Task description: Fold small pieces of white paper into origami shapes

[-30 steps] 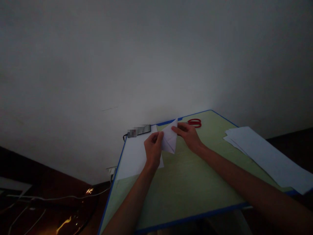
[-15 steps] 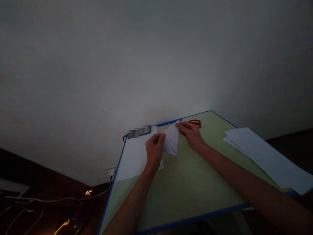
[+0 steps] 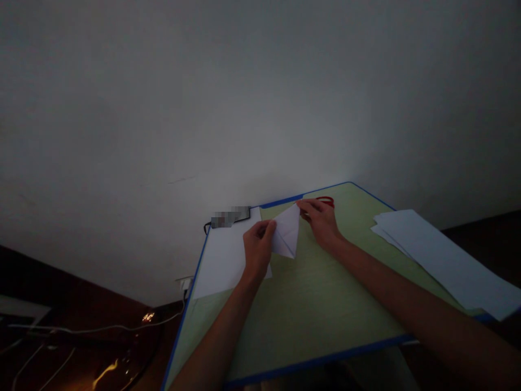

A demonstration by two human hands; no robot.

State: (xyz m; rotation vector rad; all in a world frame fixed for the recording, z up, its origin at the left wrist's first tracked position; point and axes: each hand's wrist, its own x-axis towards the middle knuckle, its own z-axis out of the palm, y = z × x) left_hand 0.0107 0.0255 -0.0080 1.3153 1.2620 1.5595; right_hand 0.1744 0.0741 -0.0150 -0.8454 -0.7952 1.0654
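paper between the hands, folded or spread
Folded: the paper shows crease lines and a pointed outline; left hand pinches one side, right hand its top corner.

White paper (image 3: 287, 231), red scissor handles (image 3: 328, 203)

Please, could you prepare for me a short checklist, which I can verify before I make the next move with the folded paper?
1. Left hand pinches the folded paper at its left side: ok.
2. Right hand has a firm pinch on the top corner: cannot tell; the fingertips are at the corner, but their hold is unclear.
3. Crease lines are visible on the folded paper: ok.
4. Scissors in full view: not ok; the right hand partly hides them, and red handles show.
5. Loose sheets lie fully on the table: not ok; they overhang its right side.
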